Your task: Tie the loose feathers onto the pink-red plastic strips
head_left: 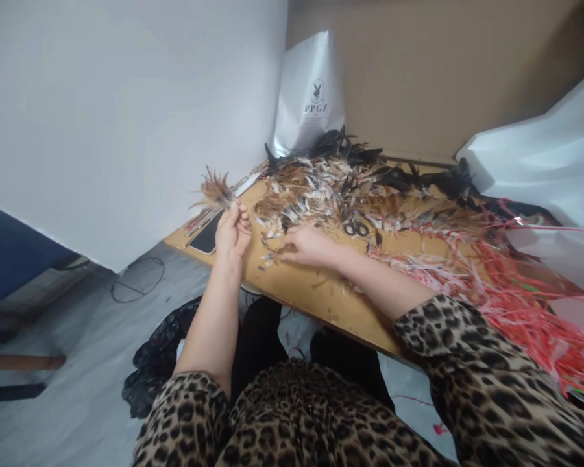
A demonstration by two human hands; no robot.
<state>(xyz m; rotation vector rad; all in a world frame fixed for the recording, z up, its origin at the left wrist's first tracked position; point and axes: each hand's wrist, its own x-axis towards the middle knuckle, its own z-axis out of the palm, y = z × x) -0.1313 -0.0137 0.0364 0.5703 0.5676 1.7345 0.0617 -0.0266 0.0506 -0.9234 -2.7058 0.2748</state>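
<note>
Leopard-print sleeves fill the near edge, and beyond them the wooden surface (316, 295) carries a wide feather pile (350, 185). Left hand (232, 230) is closed around a brown feather bundle (217, 189), quills pinched, long axis tilting up and away to the left. Right hand (307, 246) lies palm-down, fingers pinching at loose feathers (268, 258). Scissors (356, 228) lie just beyond.
</note>
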